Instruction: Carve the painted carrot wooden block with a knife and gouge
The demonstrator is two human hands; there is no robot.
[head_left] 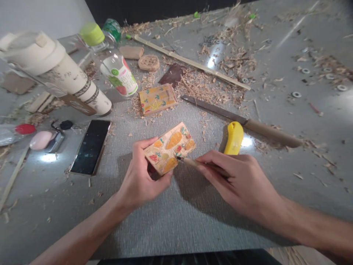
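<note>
My left hand (139, 176) grips a small wooden block (171, 147) painted with orange carrots and red and green motifs, tilted up off the grey mat (165, 206). My right hand (237, 180) is closed in a pencil grip on a thin wooden-handled tool (193, 162), whose dark tip touches the block's lower right edge. A second painted wooden block (157, 98) lies flat on the mat beyond the first.
A yellow utility knife (234, 138) and a long wooden-handled blade (242, 120) lie right of the block. A phone (91, 146), a cream tumbler (57, 71), a plastic bottle (116, 66), a bamboo stick (193, 63), shavings and washers (296, 94) lie around.
</note>
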